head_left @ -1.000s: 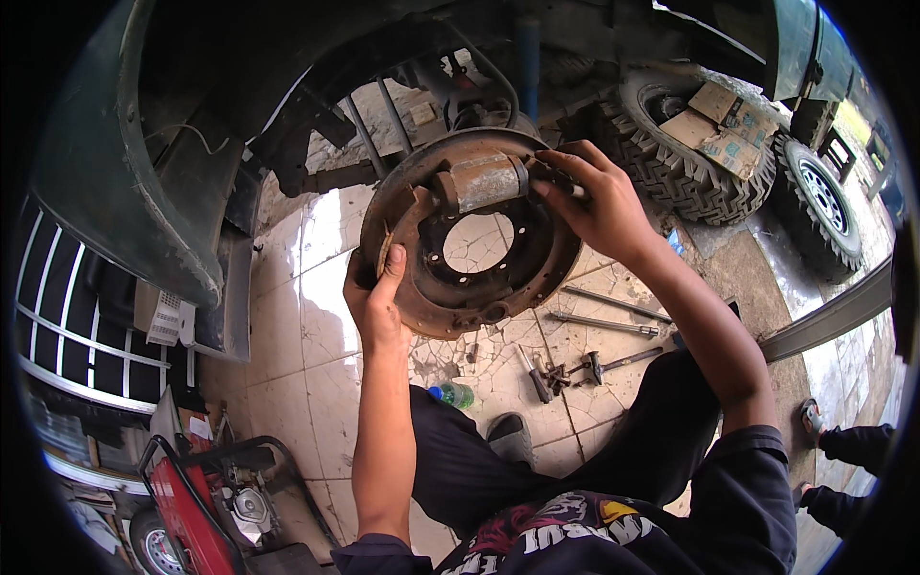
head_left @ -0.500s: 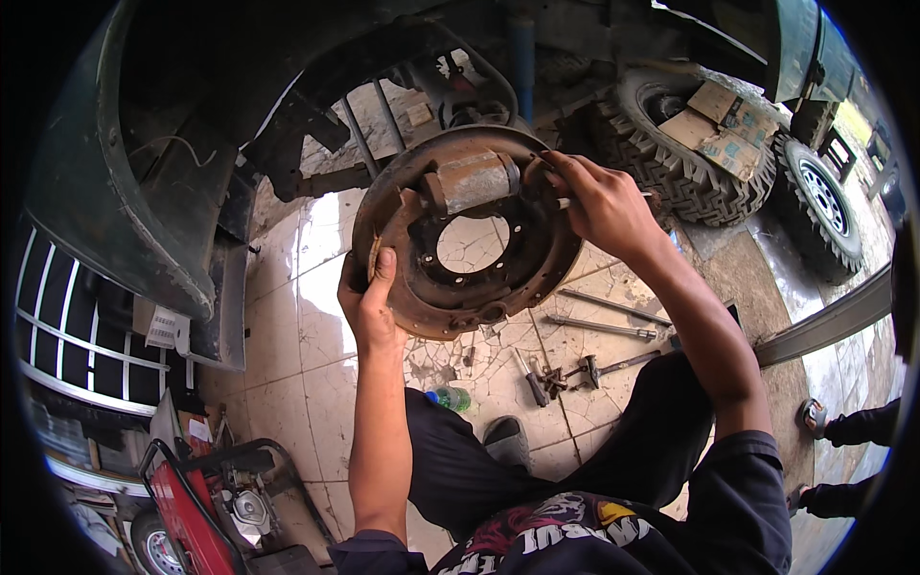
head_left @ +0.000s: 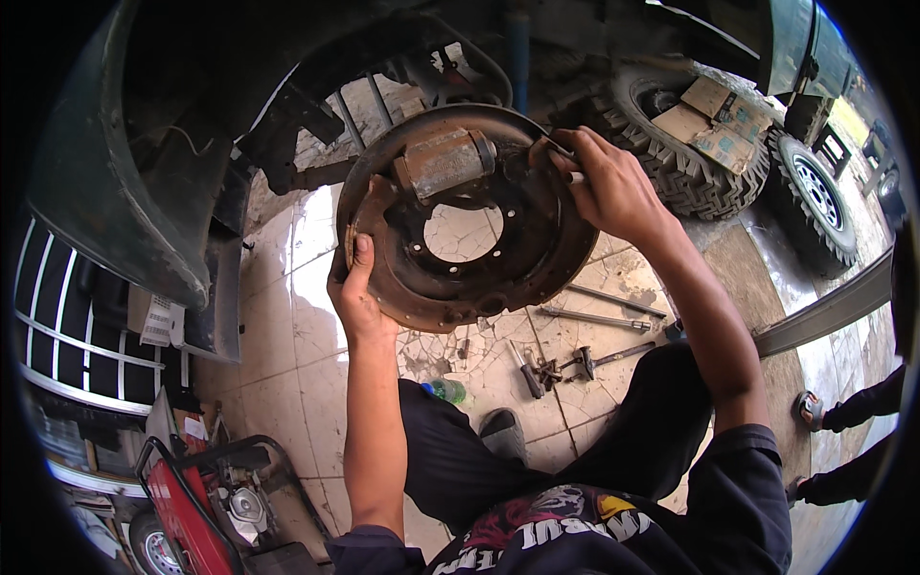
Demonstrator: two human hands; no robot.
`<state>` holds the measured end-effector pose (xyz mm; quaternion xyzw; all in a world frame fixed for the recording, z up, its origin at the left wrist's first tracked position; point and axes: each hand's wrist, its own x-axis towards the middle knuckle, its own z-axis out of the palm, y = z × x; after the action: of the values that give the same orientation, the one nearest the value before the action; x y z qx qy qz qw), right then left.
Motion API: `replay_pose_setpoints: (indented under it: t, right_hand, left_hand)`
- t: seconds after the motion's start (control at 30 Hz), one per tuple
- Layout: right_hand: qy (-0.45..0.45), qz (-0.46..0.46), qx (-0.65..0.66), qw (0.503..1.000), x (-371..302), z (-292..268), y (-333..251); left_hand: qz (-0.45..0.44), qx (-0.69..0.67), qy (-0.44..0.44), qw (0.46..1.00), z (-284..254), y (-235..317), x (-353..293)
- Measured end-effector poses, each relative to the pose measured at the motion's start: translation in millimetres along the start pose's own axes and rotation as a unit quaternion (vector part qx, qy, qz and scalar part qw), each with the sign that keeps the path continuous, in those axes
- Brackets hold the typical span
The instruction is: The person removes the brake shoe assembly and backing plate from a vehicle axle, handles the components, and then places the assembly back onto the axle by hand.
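Note:
A rusty round brake backing plate [head_left: 551, 264] is held up in front of me, its open centre showing the floor tiles. Bolted near its top is a worn, cylinder-shaped wheel cylinder [head_left: 446, 165]. My left hand [head_left: 359, 297] grips the plate's left rim, thumb on the near face and fingers hidden behind. At the upper right rim, my right hand [head_left: 613, 187] has its fingers curled around a short pale-ended rod [head_left: 576, 177], most of which the hand covers. Its fingertips are close against the plate.
On the tiles below lie long metal bars [head_left: 594, 319], a screwdriver [head_left: 526, 371], greasy metal parts [head_left: 565, 369] and a green bottle [head_left: 447, 390]. Big tyres [head_left: 709, 192] with cardboard stand at right. A red-framed machine [head_left: 196, 508] sits lower left. Another person's legs [head_left: 858, 407] show at right.
The plate has shifted left and slightly upward in view, tilting a little, with my left hand still on its rim. My right hand's fingers have changed position by the upper right rim.

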<state>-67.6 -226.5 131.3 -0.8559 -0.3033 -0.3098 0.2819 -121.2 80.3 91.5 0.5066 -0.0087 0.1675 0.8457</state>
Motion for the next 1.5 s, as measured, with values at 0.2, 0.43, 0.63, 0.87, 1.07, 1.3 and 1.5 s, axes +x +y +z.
replay_pose_setpoints:
  t: [0.2, 0.43, 0.63, 0.87, 1.07, 1.3, 1.5]
  right_hand:
    - [0.041, 0.038, 0.058, 0.997, 2, -3, 1]
    - [0.055, 0.048, 0.094, 0.993, 2, -4, -6]
    - [0.068, 0.026, 0.010, 0.997, -5, 2, -1]
    - [0.072, 0.040, -0.012, 0.996, -5, 16, 3]
    - [0.071, 0.082, 0.052, 0.993, -13, 28, 13]
    - [0.078, 0.107, 0.073, 0.989, -10, 29, 11]
    - [0.099, 0.054, -0.021, 0.993, -17, 32, 22]
  left_hand:
    - [0.025, -0.025, 0.044, 0.998, 11, -2, 0]
    - [-0.007, -0.018, 0.001, 1.000, 7, -2, 2]
    - [0.044, 0.033, 0.044, 0.997, 12, -3, -2]
    - [0.091, 0.074, 0.056, 0.992, 10, -1, -2]
    - [0.125, 0.083, 0.056, 0.987, 2, 5, -1]
    - [0.104, 0.060, 0.052, 0.991, 6, 5, -3]
    - [0.118, 0.078, 0.045, 0.989, 8, 7, -5]
